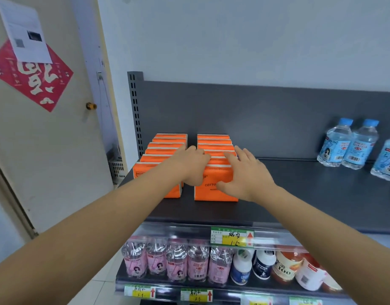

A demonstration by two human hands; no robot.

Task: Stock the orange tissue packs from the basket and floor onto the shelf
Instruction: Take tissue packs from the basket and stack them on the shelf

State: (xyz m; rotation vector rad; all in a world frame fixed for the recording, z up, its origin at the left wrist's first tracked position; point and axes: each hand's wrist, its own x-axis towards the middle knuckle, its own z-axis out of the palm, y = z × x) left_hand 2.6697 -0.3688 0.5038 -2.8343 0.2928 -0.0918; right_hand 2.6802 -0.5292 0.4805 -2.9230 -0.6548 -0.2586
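Note:
Two rows of orange tissue packs stand upright on the dark top shelf (pixel 310 194), a left row (pixel 167 143) and a right row (pixel 214 142), each several packs deep. My left hand (pixel 193 165) lies between the rows over the front packs, fingers curled down on the tops of the right row's front packs. My right hand (pixel 244 175) rests with spread fingers on the front pack of the right row (pixel 211 192), thumb across its printed face. No basket or floor packs are in view.
Three blue-capped water bottles (pixel 352 144) stand at the shelf's right back. Below, pink drink bottles (pixel 176 260) and other bottles (pixel 262 267) fill the lower shelf behind price tags (pixel 232 236). A door (pixel 46 128) with a red poster is to the left.

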